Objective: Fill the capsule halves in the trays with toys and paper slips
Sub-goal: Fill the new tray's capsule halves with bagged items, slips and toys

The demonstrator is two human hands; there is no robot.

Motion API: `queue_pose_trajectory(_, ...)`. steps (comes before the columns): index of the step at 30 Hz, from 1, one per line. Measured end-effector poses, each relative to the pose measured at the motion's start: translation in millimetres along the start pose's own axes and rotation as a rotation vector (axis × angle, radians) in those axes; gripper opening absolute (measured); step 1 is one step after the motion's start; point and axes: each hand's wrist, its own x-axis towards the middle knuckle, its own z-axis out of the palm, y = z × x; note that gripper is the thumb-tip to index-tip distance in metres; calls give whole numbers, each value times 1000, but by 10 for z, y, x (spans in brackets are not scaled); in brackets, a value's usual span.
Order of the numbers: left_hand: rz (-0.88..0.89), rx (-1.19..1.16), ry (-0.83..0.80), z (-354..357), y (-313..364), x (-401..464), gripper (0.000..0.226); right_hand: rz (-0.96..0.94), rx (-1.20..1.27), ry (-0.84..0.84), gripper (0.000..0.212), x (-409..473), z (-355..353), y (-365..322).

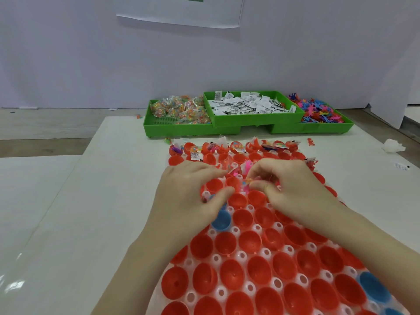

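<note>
Hands over the capsule tray

The left hand [193, 192] and the right hand [288, 185] together pinched small toys [244, 176] above red capsule halves [236, 201]; paper slips [247, 103] lay in the green tray [256, 120] behind.

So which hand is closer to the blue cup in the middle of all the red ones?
The left hand. Its thumb side sits right over the blue capsule half, partly covering it. The right hand is off to the right, pinching small toys.
</note>
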Motion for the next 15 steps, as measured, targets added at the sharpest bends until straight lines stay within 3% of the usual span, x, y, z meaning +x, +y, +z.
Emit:
queue_pose_trajectory(4, 69, 163, -163, 61, 36, -41, 51, -106, -210, -64, 6, -45, 51, 35)
queue_pose_trajectory(11, 70, 216, -256, 109, -18, -66, 46, -196, -384, -175, 18, -36, 77, -46)
queue_pose_trajectory(15, 74, 224, -221, 90, -16, -63, 30, -215, -450, -222, 21, -8, 95, -72)
